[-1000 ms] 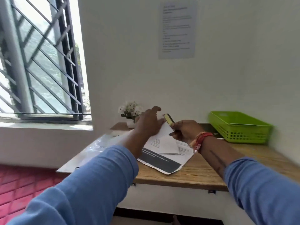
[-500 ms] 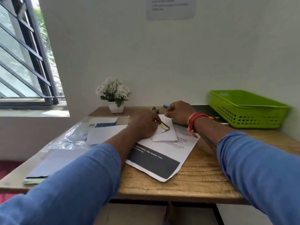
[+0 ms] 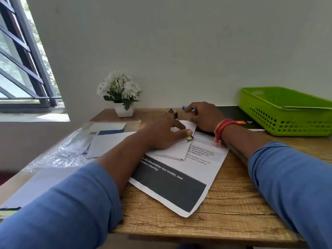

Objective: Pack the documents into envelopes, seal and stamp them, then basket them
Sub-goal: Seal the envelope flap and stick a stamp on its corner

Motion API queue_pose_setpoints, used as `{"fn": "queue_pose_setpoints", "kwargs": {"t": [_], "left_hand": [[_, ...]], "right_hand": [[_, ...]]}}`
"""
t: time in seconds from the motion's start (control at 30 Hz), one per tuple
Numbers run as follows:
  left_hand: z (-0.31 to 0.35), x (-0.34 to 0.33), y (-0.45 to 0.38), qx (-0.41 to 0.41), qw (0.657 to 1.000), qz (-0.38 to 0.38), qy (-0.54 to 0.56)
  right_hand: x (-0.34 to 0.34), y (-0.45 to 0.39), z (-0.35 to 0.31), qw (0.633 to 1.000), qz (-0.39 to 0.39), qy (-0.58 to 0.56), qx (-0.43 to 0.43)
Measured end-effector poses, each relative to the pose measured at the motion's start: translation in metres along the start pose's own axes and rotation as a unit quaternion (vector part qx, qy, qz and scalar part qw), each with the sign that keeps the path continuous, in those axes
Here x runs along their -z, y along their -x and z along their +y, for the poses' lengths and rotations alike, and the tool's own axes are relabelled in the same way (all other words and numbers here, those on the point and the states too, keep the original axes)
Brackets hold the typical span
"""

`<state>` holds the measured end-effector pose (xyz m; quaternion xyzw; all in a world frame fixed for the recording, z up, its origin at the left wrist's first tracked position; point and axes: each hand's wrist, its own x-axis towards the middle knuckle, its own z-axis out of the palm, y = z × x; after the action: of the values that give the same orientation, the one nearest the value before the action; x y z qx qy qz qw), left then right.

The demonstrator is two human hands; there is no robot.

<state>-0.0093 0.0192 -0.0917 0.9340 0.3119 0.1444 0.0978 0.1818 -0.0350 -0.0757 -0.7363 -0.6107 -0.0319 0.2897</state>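
A small tan block (image 3: 181, 114), possibly a stamp, is gripped by the curled fingers of the right hand (image 3: 203, 117) at the back of the wooden table (image 3: 233, 194); a blue pen tip (image 3: 185, 106) shows just behind those fingers. A red thread band (image 3: 221, 127) is worn on the right wrist. The left hand (image 3: 164, 134) is laid on the white envelope (image 3: 177, 150), its fingers extended and pressed flat, with the thumb resting beside a small yellow-and-black tag (image 3: 189, 138) at the envelope's flap. The envelope lies on 1 printed sheet (image 3: 179, 186) with a dark band across it. To the left, more white envelopes (image 3: 107, 142) are seen partly under clear plastic wrapping (image 3: 61, 155). A dark folder (image 3: 239, 117) lies behind the right wrist, touching the green basket (image 3: 287, 119) at the table's right rear, in which 1 flat white piece can be made out. A white pot of flowers (image 3: 122, 97) stands against the wall.
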Motion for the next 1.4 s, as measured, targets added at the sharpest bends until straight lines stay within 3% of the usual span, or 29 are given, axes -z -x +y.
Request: {"fn": "queue_pose_setpoints", "kwargs": {"t": [0.17,0.27,0.5,0.63,0.83,0.97,1.07,1.2,1.4], "left_hand": [[0.003,0.009,0.012,-0.020,0.998,-0.050,0.009],[0.008,0.007,0.016,0.001,0.999,-0.044,-0.003],[0.007,-0.003,0.012,0.001,1.000,-0.002,-0.006],[0.010,-0.001,0.011,-0.008,1.000,0.021,0.014],[0.015,0.000,0.015,0.002,0.999,0.017,0.028],[0.015,0.000,0.015,0.004,0.999,0.019,0.031],[0.015,-0.001,0.016,0.011,0.999,0.016,0.027],[0.017,-0.001,0.016,-0.007,1.000,0.017,0.024],[0.012,-0.004,0.012,-0.011,0.999,0.027,0.022]], "right_hand": [[0.003,0.006,0.002,0.995,-0.093,0.031,-0.012],[0.001,0.007,-0.003,0.994,-0.099,0.047,-0.011],[0.004,0.008,-0.003,0.998,-0.024,-0.036,-0.054],[0.020,0.008,-0.002,0.993,0.068,-0.062,-0.080],[0.037,0.011,0.016,0.938,0.149,-0.244,-0.194],[0.035,0.014,0.019,0.887,0.036,-0.406,-0.216],[0.031,0.020,0.015,0.914,-0.028,-0.356,-0.191],[0.032,0.020,0.012,0.957,0.073,-0.247,-0.131],[0.036,0.017,0.018,0.953,0.212,-0.190,-0.101]]}}
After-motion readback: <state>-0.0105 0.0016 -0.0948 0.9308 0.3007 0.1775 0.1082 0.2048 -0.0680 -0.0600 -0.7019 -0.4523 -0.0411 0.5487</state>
